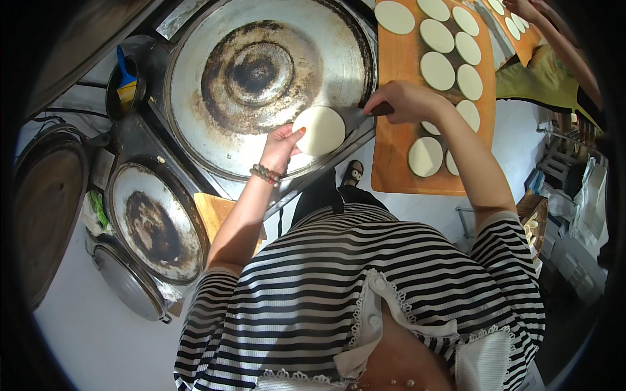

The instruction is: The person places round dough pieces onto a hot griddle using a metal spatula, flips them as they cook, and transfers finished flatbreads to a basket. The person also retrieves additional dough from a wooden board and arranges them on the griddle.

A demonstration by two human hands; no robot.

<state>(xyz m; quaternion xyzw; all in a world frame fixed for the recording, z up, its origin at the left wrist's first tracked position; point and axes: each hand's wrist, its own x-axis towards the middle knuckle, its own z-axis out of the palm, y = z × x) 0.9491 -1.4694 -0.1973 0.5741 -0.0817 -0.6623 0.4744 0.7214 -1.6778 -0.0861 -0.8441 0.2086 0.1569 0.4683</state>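
Observation:
My right hand (403, 102) grips the dark handle of a flat metal scraper (351, 119), whose blade points left over the griddle's near right rim. A round, pale disc of dough (320, 131) rests against the blade. The fingers of my left hand (282, 146) hold its left edge, thumb on top. Beneath both hands spreads a large round metal griddle (323, 58), scorched in rings at its centre. To the right, several more dough discs (437, 71) lie in columns on an orange-brown wooden board (393, 137); my right forearm hides parts of some.
On the left, a dark pot (115, 100) holds a blue-handled brush (125, 73). Below it sit a smaller round griddle (183, 229) and a lidded pan (129, 283). Another person's arm (562, 44) reaches over a second board (528, 44) at upper right. A basket (538, 220) stands at right.

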